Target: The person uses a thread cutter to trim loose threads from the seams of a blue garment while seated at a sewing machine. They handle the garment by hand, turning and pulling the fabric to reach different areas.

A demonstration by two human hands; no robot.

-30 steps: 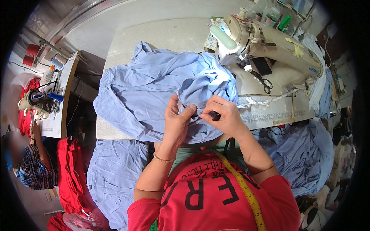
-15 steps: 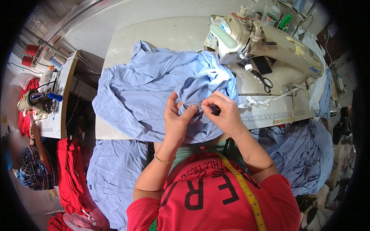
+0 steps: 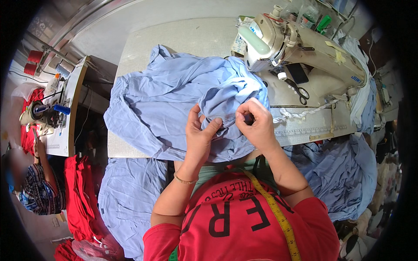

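Note:
A light blue garment (image 3: 161,102) lies spread and rumpled on the table, one part gathered up toward me. My left hand (image 3: 201,128) is closed on that gathered part, the thumb pressing the cloth against the fingers. Just to its right, my right hand (image 3: 257,124) is closed in a pinch above the fabric. Something small and dark shows inside its curled fingers, too hidden to name. Whether a thread runs between the two hands is too fine to see.
A sewing machine (image 3: 305,52) stands at the back right, with black scissors (image 3: 300,92) and a dark phone (image 3: 298,73) by it. White twisted cord (image 3: 300,114) lies near a ruler strip. More blue cloth (image 3: 335,174) hangs at right. Another person (image 3: 41,185) sits far left.
My right hand has moved up and to the right, away from my left thumb, still pinched. My left hand and the garment stay nearly where they were.

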